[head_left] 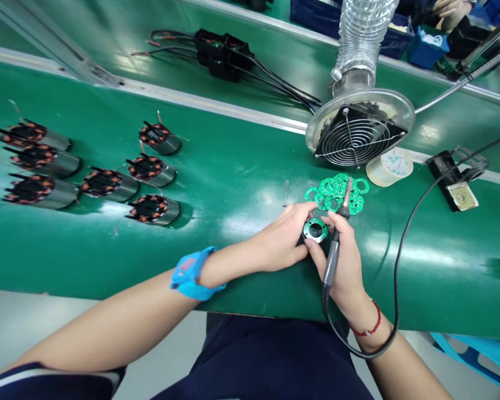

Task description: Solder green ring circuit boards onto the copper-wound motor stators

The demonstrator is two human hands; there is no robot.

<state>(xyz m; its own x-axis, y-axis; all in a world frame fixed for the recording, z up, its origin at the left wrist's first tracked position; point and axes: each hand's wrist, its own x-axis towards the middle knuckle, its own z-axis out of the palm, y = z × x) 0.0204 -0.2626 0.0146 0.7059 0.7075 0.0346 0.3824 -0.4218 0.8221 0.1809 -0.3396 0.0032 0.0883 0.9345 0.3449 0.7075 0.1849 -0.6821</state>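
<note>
A ring-shaped green circuit board [315, 229] with a dark centre sits between my hands near the table's front edge. What lies under the board is mostly hidden, apart from a dark rim. My left hand [281, 238] is closed round its left side. My right hand [345, 258] grips a soldering iron [331, 261], tip pointing away from me, while its thumb and fingertips also touch the board's right side. Just beyond my fingers lies a loose pile of green ring-shaped circuit boards [333, 188].
Several copper-wound motor stators [108, 183] stand at left. A fume extractor fan [355, 139] on a clear duct hangs beyond the boards. Beside it are a solder spool [389, 166] and an iron stand [454, 180]. The iron's cable [396, 278] loops at right. Black wired modules [223, 53] lie behind the rail.
</note>
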